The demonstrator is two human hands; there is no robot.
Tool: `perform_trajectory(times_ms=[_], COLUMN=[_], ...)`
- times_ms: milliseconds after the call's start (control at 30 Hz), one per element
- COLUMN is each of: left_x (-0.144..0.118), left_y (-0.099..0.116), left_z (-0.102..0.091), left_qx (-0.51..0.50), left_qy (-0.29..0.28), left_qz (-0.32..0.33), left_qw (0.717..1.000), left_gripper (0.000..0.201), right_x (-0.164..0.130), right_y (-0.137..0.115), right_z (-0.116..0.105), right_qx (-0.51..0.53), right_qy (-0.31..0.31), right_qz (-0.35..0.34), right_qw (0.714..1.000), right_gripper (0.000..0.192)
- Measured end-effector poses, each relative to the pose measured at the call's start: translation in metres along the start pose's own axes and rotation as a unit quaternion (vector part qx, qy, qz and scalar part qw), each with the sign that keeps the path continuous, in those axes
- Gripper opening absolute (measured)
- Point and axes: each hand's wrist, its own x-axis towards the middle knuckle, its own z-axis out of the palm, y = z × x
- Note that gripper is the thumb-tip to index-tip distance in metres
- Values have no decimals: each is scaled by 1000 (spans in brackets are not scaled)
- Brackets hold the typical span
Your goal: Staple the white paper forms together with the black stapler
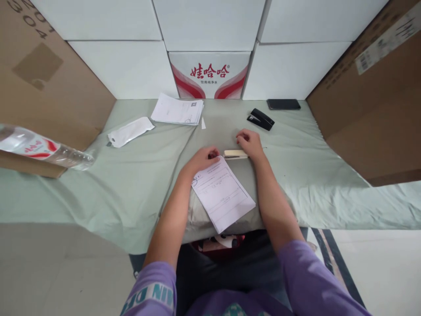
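Printed sheets of paper (225, 193) lie at a slant near the front edge of the cloth, directly before me. My left hand (205, 159) is closed at their top corner, thumb on the paper and fingers curled. Just right of that corner is a cream stapler (234, 153), partly covered by my right wrist. My right hand (249, 141) rests above and beside the stapler, its fingers curled and pinched together; what they hold, if anything, is hidden. Farther back lies a black stapler (261, 119).
A stack of papers (177, 109), a small white paper scrap (203, 123) and a white packet (130, 131) lie on the green cloth (138, 184). Behind are a black phone (283, 104) and white boxes (210, 74). Cardboard boxes flank both sides; a water bottle (42, 147) is at left.
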Motion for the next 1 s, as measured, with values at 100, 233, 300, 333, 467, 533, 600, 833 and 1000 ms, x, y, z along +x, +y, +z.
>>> perform_trajectory(times_ms=[100,233,300,333,467,533,600,833,1000], left_x=[-1,1,2,2,4,4,4,4,4], left_y=[1,-1,-2,-3,-5,-7,-8,-6,-7], left_z=[-1,-1,-1,-1,-2,-2,-2,-1,0], left_qx=[-18,-24,-27,-29,-29,-26,-25,-23,-5], left_qy=[3,4,7,8,7,7,7,7,7], left_qz=[-2,0,-6,-10,-12,-10,-11,-6,-3], left_qw=[1000,1000,1000,1000,999,1000,1000,1000,1000], left_gripper=[14,13,13,13,14,15,16,15,14], right_x=[-2,-5,-7,-7,-9,-9,-8,-6,-2], right_y=[-6,-20,-24,-26,-28,-25,-20,-4,0], right_z=[-11,-25,-28,-29,-27,-25,-24,-17,-16], right_qx=[7,13,3,-8,-38,-13,38,114,-31], right_qy=[-123,-258,-302,-314,-310,-284,-243,-109,-8], right_qz=[9,15,24,25,6,-5,-3,24,-54], right_qw=[992,966,953,949,950,959,969,987,998], right_gripper=[24,33,31,30,24,29,40,49,39])
